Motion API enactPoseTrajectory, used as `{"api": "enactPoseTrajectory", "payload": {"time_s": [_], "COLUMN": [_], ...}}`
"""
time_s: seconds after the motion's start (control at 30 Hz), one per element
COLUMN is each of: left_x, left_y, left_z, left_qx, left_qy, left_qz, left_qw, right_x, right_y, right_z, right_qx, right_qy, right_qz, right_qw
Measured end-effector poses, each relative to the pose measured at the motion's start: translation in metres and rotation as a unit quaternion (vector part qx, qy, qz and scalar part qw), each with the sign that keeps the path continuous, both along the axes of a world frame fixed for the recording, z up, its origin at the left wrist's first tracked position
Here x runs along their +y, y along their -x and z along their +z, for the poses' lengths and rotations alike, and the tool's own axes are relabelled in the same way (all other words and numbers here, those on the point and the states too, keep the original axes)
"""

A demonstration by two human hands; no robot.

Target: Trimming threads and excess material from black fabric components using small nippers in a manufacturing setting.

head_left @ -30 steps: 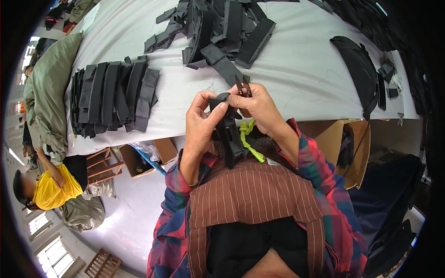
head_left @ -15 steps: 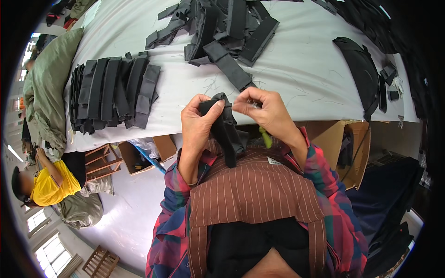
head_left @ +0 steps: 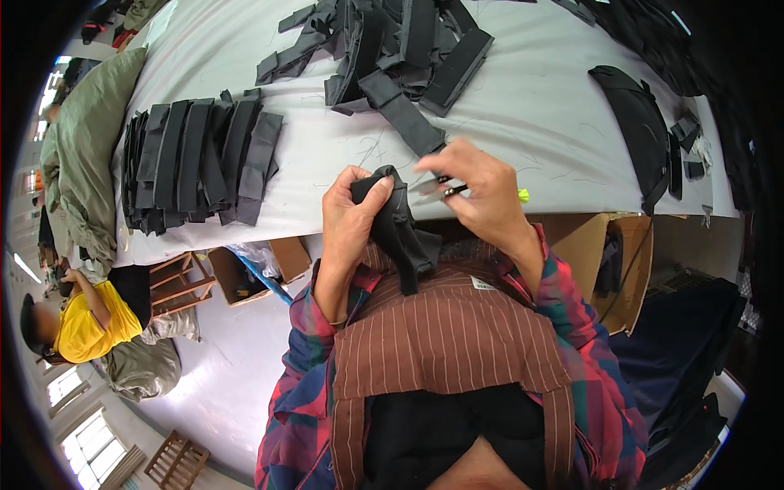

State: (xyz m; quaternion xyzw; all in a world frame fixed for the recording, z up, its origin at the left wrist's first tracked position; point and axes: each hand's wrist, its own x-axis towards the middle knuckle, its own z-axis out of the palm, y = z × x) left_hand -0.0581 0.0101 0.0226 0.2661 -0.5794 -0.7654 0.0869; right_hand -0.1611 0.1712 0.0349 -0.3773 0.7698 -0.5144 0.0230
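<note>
My left hand (head_left: 349,211) pinches a folded black fabric strip (head_left: 398,237) between thumb and fingers; its lower end hangs in front of my apron. Close by on the right, my right hand (head_left: 483,189) is closed on thread snips (head_left: 441,189), whose blades point toward the strip but stand a little apart from it. A yellow-green tag (head_left: 523,196) shows beside the right hand. Beyond my hands, a loose pile of similar black strips (head_left: 400,106) lies on the white-covered table (head_left: 523,139). More strips stand side by side in a row (head_left: 196,159) at the left.
A black curved fabric piece (head_left: 633,131) lies on the table's right side, with dark cloth beyond. Cardboard boxes (head_left: 633,273) sit under the table edge. Left of the table are a green cloth bundle (head_left: 90,155), a wooden stool (head_left: 180,282) and a person in yellow (head_left: 102,322).
My right hand has drawn slightly right, away from the strip, and turned so the snips show. The yellow-green tag has swung to its right side. The left hand has barely moved.
</note>
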Motion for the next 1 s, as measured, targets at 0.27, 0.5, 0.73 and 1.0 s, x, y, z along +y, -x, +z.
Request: {"api": "enactPoseTrajectory", "payload": {"time_s": [0.27,0.5,0.73,1.0], "left_x": [0.0,-0.005,-0.004,-0.001], "left_y": [0.001,-0.003,-0.002,-0.002], "left_z": [-0.002,-0.004,-0.003,-0.005], "left_qx": [0.005,-0.009,-0.013,-0.012], "left_qy": [0.013,0.034,0.027,0.089], "left_qz": [-0.035,-0.025,-0.02,-0.052], "left_qw": [0.999,0.999,0.999,0.995], "right_x": [-0.007,0.0,0.005,-0.006], "right_y": [-0.002,-0.002,-0.004,-0.01], "right_z": [-0.002,-0.003,-0.004,-0.007], "right_qx": [0.052,0.071,-0.001,0.052], "right_qy": [-0.074,-0.033,-0.014,-0.039], "right_qz": [0.113,0.011,0.003,0.104], "right_qw": [0.989,0.997,1.0,0.992]}}
